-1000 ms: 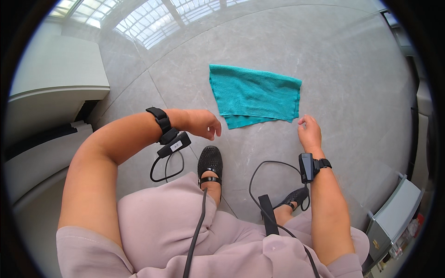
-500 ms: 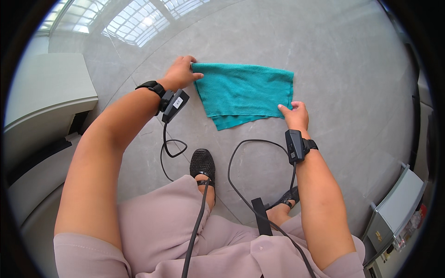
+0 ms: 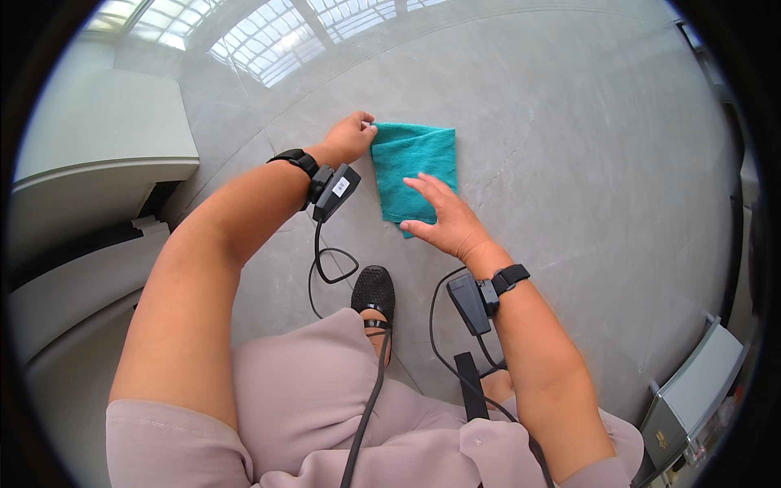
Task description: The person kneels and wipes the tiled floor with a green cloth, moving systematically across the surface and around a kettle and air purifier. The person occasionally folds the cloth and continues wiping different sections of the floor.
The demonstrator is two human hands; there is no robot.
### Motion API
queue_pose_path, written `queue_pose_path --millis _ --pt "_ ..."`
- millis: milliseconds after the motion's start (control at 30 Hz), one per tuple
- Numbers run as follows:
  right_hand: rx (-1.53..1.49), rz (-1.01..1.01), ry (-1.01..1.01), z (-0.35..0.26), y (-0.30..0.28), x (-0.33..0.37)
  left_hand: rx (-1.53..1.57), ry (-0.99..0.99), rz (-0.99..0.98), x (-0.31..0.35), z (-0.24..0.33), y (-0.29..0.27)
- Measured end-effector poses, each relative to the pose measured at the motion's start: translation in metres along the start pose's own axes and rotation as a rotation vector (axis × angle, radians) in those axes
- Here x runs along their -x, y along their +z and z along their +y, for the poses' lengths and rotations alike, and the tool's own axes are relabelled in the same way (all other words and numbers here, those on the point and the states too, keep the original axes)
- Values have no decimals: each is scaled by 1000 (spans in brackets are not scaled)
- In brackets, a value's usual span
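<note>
A teal cloth [image 3: 419,154] lies on the floor, folded over into a small, roughly square piece. Its lower edge has a corner sticking out beneath the upper layer. My left hand [image 3: 351,137] pinches the cloth at its far left corner, fingers closed. Above the near right part of the cloth is my right hand [image 3: 451,220], with thumb and fingers spread and nothing gripped. Whether its fingertips touch the fabric I cannot tell.
Grey glossy floor tiles [image 3: 569,179] surround the cloth. A pale cabinet [image 3: 98,130] stands at the left, and a grey metal rack [image 3: 700,382] at the lower right. Black cables [image 3: 370,415] hang from the wrist devices across my lap. My black shoe [image 3: 373,291] is close to the cloth.
The cloth's right side has been folded over to the left, halving its width. My right hand moved left with it and let go, fingers now spread. My left hand stays at the left corner.
</note>
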State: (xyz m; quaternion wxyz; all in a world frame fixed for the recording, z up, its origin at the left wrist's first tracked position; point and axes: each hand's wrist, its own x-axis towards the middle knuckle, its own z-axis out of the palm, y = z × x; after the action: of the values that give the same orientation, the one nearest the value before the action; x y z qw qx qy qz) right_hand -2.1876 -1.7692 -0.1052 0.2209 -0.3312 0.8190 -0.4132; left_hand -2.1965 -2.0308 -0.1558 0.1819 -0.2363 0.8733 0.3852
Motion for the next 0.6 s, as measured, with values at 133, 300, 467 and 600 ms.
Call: queue_pose_path --millis 133,300,467,600 --pt "-254 -277 438 21 1 31 -177 126 40 8 7 -3" --pt "-225 -222 552 33 -1 70 -420 368 52 18 36 13" --pt "-187 -132 735 43 -11 98 -498 271 -190 8 51 41" --pt "-228 -108 798 56 -15 108 -54 207 -218 15 46 30"
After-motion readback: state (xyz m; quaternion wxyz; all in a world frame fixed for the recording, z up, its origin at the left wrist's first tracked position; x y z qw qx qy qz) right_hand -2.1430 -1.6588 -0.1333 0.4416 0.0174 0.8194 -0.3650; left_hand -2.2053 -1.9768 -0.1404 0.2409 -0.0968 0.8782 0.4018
